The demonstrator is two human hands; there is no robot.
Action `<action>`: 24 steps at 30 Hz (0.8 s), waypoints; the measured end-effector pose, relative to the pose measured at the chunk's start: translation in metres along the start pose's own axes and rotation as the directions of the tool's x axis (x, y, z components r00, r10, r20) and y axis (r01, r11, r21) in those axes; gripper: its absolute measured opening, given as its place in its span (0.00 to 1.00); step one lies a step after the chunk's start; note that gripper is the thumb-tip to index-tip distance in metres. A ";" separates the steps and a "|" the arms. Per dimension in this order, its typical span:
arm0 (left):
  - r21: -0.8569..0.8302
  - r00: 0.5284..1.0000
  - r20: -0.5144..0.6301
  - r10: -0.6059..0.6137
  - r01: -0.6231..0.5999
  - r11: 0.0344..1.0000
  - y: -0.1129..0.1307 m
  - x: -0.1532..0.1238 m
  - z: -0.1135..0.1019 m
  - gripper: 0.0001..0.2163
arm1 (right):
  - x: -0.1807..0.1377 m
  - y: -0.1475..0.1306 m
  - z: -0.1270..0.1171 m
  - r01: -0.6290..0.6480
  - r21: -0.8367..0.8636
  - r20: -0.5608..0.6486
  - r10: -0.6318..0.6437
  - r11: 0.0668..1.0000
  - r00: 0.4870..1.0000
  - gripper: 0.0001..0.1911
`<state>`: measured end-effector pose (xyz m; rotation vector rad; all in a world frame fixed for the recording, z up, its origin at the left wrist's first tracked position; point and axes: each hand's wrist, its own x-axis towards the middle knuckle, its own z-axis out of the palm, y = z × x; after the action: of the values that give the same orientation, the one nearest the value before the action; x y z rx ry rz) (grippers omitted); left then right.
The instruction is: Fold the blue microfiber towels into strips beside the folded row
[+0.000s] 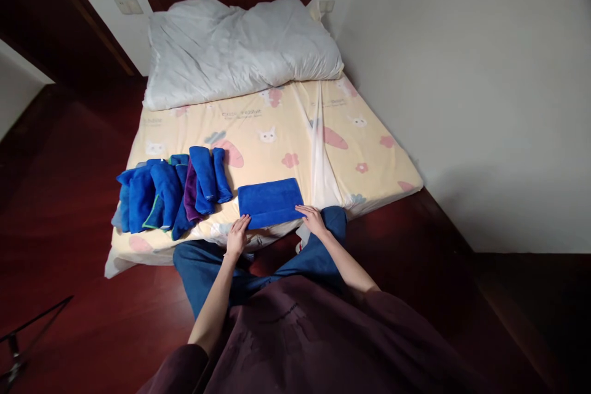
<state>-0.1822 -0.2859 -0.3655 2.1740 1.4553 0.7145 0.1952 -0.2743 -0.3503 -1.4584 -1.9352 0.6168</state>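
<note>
Head view: blue towel (270, 202) folded flat; left hand (238, 235), right hand (313, 219) grips spread, touching corners

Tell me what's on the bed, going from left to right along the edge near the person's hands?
Pile of rolled blue and purple towels → left hand → flat folded blue towel → right hand, both hands at the towel's near corners.

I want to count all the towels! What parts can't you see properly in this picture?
Head view:
- Rolled towels: they overlap in a heap, so an exact count cannot be made.
- Flat blue towel: its near corners lie under the left hand and right hand.
- Mattress: its far end is covered by the white duvet.
- Stand at the lower left: cut off by the edge.
</note>
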 end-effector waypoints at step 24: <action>-0.383 0.899 -0.143 -0.414 0.335 0.861 -0.009 0.013 -0.005 0.21 | 0.018 0.023 0.012 -0.288 0.503 -0.116 0.394 0.815 0.912 0.31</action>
<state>-0.1879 -0.2706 -0.3643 1.5179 1.6526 1.0038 0.1984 -0.2504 -0.3706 -1.4795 -1.2347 0.9767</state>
